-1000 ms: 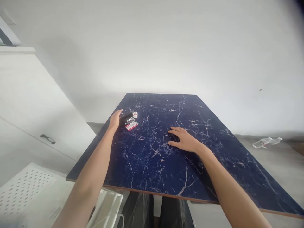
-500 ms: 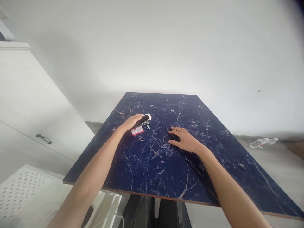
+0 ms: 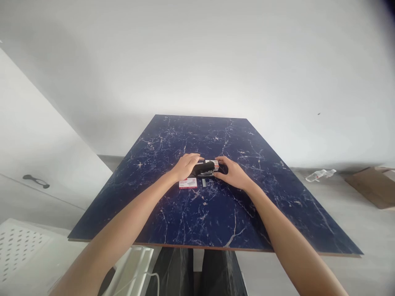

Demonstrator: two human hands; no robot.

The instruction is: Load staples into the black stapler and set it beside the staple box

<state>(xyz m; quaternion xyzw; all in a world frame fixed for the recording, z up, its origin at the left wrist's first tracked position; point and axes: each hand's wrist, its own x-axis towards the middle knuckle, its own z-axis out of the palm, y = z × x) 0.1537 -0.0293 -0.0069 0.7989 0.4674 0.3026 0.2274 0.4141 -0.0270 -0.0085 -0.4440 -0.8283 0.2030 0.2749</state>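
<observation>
My left hand point(image 3: 185, 166) is curled around the left end of a black stapler point(image 3: 205, 167), which lies on the dark blue marbled table. In front of that hand sits a flat red-and-white box point(image 3: 188, 183), and beside it a small grey metal strip point(image 3: 204, 183). Behind the stapler is another small white-and-red box point(image 3: 212, 163). My right hand point(image 3: 233, 173) rests just right of the stapler, thumb and fingers curved around a small black object point(image 3: 222, 168) largely hidden by the hand. Its fingertips reach the stapler's front end and the rear box.
The blue table point(image 3: 197, 222) stands against a white wall. A white cabinet point(image 3: 37, 135) is at the left, with a perforated white panel point(image 3: 18, 246) below. On the floor at right lie a clear plastic bottle point(image 3: 319, 175) and a brown cardboard box point(image 3: 370, 187).
My left hand has moved right, carrying the stapler, boxes and strip toward my right hand. My right hand has stayed about where it was on the table. The view has shifted slightly right.
</observation>
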